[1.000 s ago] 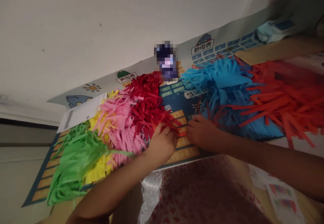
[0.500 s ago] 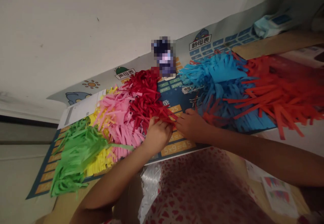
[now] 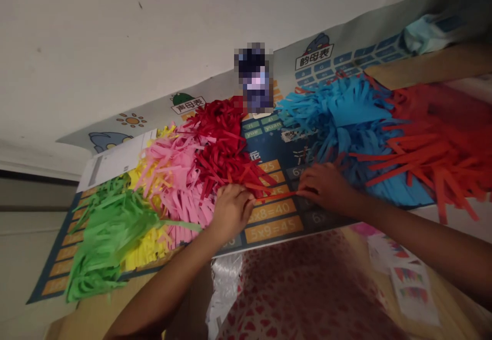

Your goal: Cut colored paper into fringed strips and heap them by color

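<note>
A thin orange-red paper strip [image 3: 274,196] is stretched between my two hands, over the printed chart mat. My left hand [image 3: 231,208] pinches its left end, just below a dark red paper fringe [image 3: 219,155]. At the right end, the closed fingers of my right hand [image 3: 326,185] grip the strip, close to the blue paper fringe [image 3: 353,120]. Pink paper fringe [image 3: 175,161] lies left of the dark red one. An orange-red fringe [image 3: 434,145] spreads to the right of the blue.
Yellow fringe [image 3: 144,248] and green fringe [image 3: 103,232] cover the mat's left side. A pixelated phone-like object [image 3: 255,81] stands at the back by the wall. Brown cardboard [image 3: 430,66] and a pale blue packet [image 3: 423,34] lie at the back right. Clear printed packaging [image 3: 413,283] lies at the lower right.
My right hand has moved right, away from my left hand, and the orange-red strip now shows drawn out between them. The camera view has shifted slightly.
</note>
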Available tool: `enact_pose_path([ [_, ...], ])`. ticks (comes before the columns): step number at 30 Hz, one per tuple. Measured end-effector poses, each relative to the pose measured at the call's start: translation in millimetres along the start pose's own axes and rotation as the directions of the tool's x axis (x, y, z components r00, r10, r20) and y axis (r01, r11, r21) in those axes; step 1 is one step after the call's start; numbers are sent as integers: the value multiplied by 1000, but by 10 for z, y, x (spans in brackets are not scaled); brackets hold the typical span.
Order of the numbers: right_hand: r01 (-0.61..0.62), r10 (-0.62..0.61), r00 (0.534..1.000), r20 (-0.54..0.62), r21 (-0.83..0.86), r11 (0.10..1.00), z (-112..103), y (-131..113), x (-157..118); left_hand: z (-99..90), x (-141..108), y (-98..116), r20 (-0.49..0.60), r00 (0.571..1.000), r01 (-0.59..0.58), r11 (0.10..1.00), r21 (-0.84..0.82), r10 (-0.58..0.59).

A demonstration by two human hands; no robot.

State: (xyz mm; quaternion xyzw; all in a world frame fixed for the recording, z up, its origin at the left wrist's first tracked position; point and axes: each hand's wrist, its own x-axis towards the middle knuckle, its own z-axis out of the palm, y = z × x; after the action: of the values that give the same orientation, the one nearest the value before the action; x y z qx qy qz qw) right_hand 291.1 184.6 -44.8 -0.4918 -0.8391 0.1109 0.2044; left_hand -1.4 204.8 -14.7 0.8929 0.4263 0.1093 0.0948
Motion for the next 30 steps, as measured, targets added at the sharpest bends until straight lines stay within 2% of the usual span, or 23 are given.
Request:
enact_pose_path([
  [7, -116, 110, 990, 93, 65, 991, -46, -22, 75, -82, 143, 11, 136, 986, 97, 995, 3, -96],
  [10, -139, 130, 983, 128, 69, 988, -66, -29, 107, -93, 182, 7, 132, 985, 112, 994, 5, -111],
  [11, -144, 133, 981, 138, 75, 987, -71, -29, 116, -91, 187, 12, 107, 992, 70, 997, 14, -71],
  [13, -138, 124, 981, 148, 89, 986, -74, -28, 126, -81, 181, 39, 43, 995, -89, 995, 52, 87],
  [15, -123, 109, 984, 143, 86, 989, -69, -25, 124, -64, 163, 78, 0, 969, -246, 963, 106, 248],
  [18, -101, 94, 989, 114, 61, 993, -47, -29, 101, -39, 137, 127, -34, 948, -308, 937, 164, 318],
  [22, -11, 11, 1000, 10, -9, 1000, -6, -60, 34, -2, 125, 139, -63, 955, -279, 949, 143, 290],
  [26, 151, -175, 978, -109, -202, 968, 1, -109, -46, 49, 112, 124, -107, 970, -214, 976, 39, 218],
  [30, 245, -277, 957, -90, -265, 933, -22, -132, -73, 76, 88, 113, -161, 961, -223, 975, 20, 223],
])
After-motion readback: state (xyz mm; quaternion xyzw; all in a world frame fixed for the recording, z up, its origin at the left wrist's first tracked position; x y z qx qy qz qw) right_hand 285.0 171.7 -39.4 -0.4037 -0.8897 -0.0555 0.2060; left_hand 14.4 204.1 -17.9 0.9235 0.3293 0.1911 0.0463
